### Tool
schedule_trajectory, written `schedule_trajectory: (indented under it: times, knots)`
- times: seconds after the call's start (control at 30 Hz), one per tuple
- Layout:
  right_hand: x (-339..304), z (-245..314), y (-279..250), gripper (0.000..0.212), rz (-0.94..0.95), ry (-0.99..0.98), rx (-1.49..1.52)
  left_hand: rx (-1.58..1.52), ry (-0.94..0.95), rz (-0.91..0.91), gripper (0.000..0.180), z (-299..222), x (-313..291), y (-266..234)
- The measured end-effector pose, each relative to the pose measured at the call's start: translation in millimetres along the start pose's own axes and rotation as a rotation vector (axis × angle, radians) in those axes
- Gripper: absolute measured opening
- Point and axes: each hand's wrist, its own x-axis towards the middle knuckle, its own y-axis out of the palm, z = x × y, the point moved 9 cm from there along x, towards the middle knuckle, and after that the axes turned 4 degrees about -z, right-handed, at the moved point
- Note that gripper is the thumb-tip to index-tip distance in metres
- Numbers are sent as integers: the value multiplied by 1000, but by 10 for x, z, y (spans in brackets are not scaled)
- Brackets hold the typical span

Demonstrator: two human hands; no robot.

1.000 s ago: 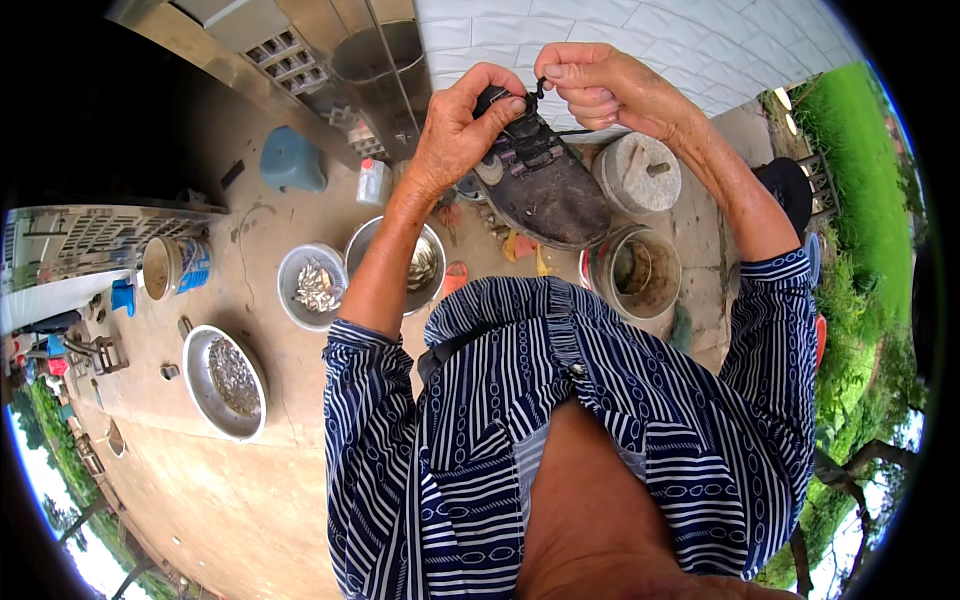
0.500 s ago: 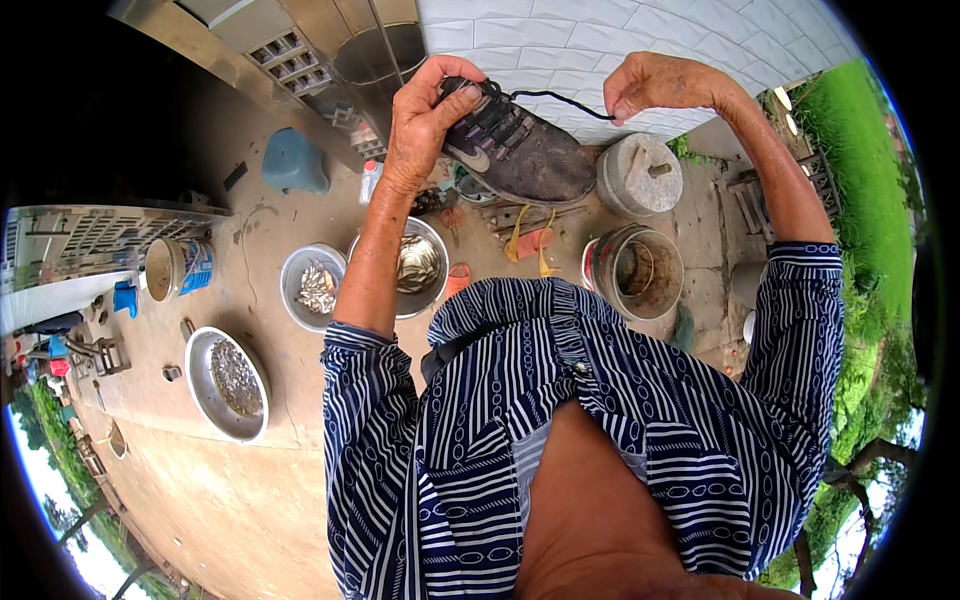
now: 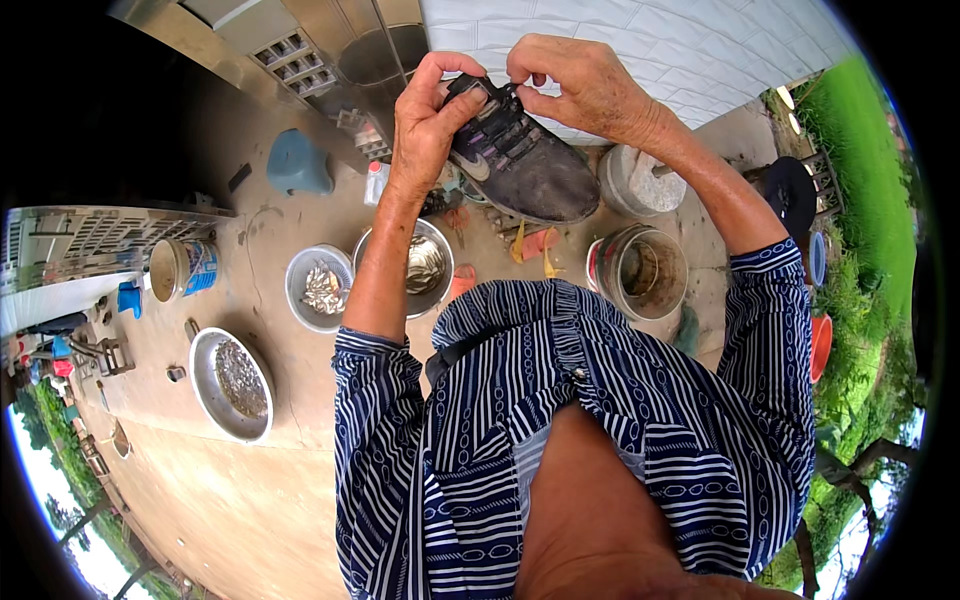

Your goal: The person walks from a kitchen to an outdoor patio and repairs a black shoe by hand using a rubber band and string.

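A worn dark sneaker (image 3: 535,165) hangs in the air in front of me, its toe pointing down to the right. My left hand (image 3: 432,112) grips it by the ankle opening, thumb on the tongue side. Close by, my right hand (image 3: 580,85) pinches at the upper eyelets on the shoe's other edge. A short bit of black shoelace (image 3: 513,90) shows between the fingertips of the right hand and the shoe; the rest of the lace there is hidden by the fingers.
Below stand two metal basins of small fish (image 3: 322,290) (image 3: 425,270), a white oval basin (image 3: 232,385), a grimy bucket (image 3: 650,272) and a round stone block (image 3: 640,182). A blue stool (image 3: 298,163) and a paint bucket (image 3: 180,270) are to the left. A white tiled wall (image 3: 640,40) rises ahead.
My right hand has moved left from the stretched-out lace end to the shoe's eyelets. The lace no longer stretches out to the right. My left hand keeps its hold on the sneaker.
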Motion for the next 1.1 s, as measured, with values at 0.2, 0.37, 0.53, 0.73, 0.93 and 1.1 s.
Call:
schedule_trajectory:
  times: [0.2,0.37,0.53,0.73,0.93,1.1]
  knots:
    - [74,84,-162,15,-130,-25,-100,101,-92,61,15,18,-4,8]
    - [83,114,-220,14,-163,-16,-20,693,60,142,14,52,-7,131]
    - [50,-379,-200,15,-64,198,-183,392,-105,145,12,151,0,74]
    - [-37,-353,-2,31,122,257,227,173,-111,39,12,111,10,-6]
    - [3,-207,114,14,-24,115,81,38,-201,108,18,238,53,123]
    - [37,-347,-55,12,-97,224,415,-129,-251,22,30,301,12,60]
